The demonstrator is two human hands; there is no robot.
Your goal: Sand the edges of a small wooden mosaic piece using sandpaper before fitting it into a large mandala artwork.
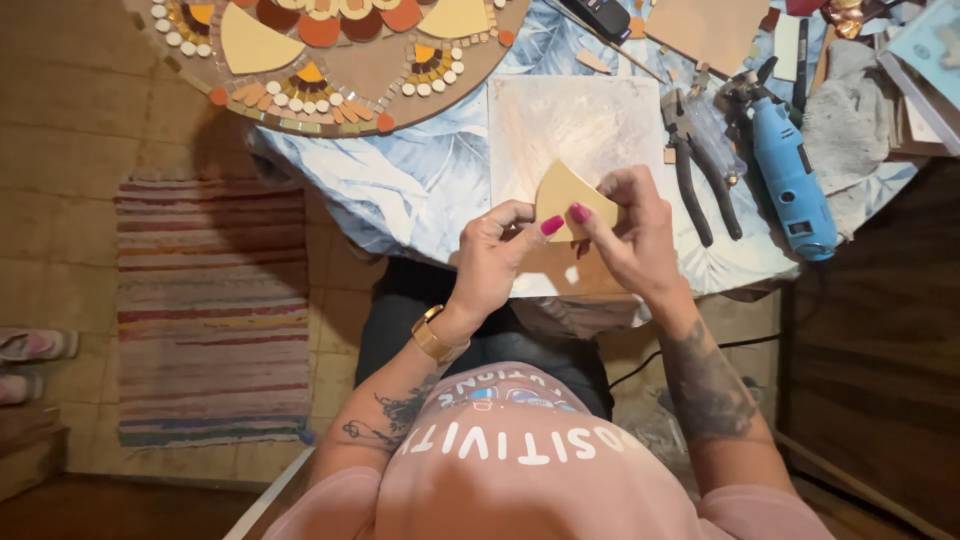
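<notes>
A pale yellow wedge-shaped tile piece (565,192) is held up over the table's near edge. My left hand (497,258) pinches its lower left side with thumb and fingers. My right hand (632,232) grips its right side, thumb on the face. Under the piece lies a whitish square board (580,125) on a blue leaf-patterned tablecloth (420,190). A round mosaic panel (330,60) with yellow, orange and white pieces lies at the far left of the table.
Black-handled nippers (700,175) and a blue rotary tool (790,175) lie right of the board. Grey cloth (840,125) and clutter sit at the far right. A striped rug (212,310) covers the tiled floor on the left.
</notes>
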